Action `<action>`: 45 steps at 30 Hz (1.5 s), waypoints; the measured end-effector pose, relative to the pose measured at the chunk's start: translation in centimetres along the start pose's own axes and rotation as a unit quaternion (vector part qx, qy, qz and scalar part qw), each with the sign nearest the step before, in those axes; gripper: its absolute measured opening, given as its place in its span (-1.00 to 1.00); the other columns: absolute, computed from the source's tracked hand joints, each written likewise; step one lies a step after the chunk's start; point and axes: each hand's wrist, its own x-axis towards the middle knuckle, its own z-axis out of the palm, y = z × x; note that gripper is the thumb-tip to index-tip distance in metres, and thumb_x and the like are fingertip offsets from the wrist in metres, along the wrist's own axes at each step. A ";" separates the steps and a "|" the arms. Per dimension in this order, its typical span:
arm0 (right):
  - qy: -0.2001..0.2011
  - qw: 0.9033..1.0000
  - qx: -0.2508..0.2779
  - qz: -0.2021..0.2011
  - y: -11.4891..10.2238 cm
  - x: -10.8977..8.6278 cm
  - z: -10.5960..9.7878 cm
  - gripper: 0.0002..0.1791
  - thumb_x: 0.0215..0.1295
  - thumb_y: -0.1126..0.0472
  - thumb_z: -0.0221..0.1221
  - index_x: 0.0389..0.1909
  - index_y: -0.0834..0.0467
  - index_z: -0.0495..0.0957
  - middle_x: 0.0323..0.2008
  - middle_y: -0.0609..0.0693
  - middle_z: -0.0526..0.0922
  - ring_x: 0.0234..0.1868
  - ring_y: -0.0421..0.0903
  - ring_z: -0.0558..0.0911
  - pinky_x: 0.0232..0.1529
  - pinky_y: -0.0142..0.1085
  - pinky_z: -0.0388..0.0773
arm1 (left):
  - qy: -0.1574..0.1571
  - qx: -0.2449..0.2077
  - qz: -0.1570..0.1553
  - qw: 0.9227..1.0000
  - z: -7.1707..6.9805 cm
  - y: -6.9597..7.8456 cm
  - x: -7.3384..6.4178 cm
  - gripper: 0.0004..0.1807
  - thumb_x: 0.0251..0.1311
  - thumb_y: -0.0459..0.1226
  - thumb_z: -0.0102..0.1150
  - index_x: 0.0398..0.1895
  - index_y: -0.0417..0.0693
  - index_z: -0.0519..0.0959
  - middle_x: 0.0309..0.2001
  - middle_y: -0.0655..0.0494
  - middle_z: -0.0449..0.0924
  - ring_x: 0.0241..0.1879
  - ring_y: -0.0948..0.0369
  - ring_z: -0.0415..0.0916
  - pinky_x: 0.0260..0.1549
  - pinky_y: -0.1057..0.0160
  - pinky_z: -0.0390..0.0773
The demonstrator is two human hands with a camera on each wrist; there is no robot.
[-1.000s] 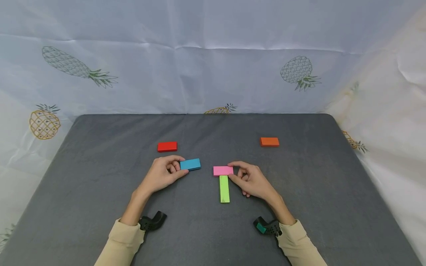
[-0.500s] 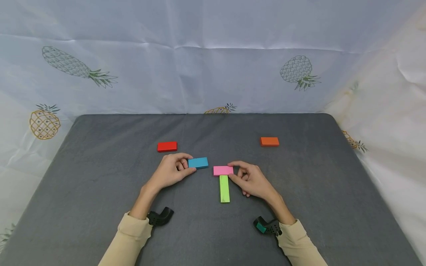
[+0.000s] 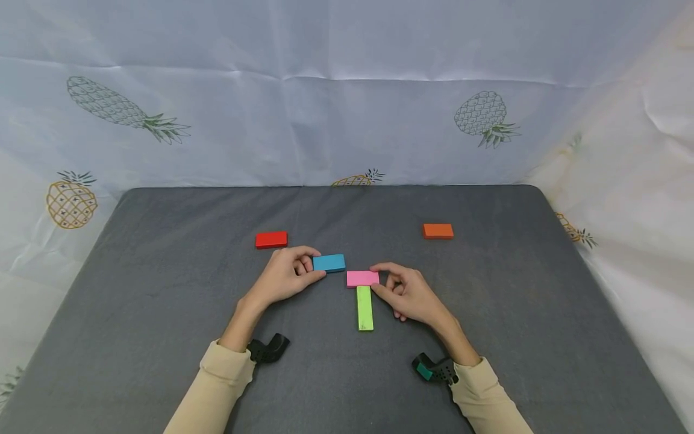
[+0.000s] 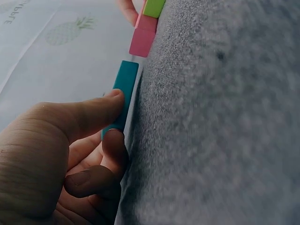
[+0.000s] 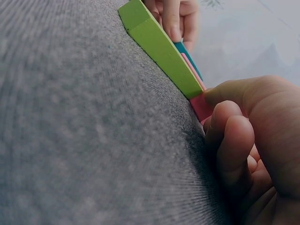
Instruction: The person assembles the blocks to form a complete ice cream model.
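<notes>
Between thumb and index finger, my left hand pinches the left end of a blue block. Its free end points toward a pink block, with a small gap between them in the left wrist view. My right hand pinches the right end of the pink block with thumb and index finger, other fingers curled. A lime-green block lies lengthwise toward me, its far end against the pink block's near side, forming a T. In the right wrist view the green block partly hides the pink and blue ones.
A red block lies behind my left hand. Farther right at the back is an orange block. The grey cloth-covered table meets a white pineapple-print curtain at its far edge.
My left hand has carried the blue block rightward and slightly away from me, closer to the pink block. The right hand and the pink and green blocks have stayed in place.
</notes>
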 end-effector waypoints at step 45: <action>-0.004 1.000 0.012 -0.010 0.0 -0.1 -0.1 -0.56 0.42 0.18 0.28 0.28 0.12 0.52 -0.61 -0.03 0.50 -0.84 -0.25 0.46 -0.78 -0.26 0.48 | -0.040 -0.030 0.000 0.999 1.2 0.5 1.8 -0.66 0.22 -0.40 0.28 0.08 -0.24 0.62 -0.43 0.01 0.64 -0.65 0.32 0.41 -0.53 0.36 0.47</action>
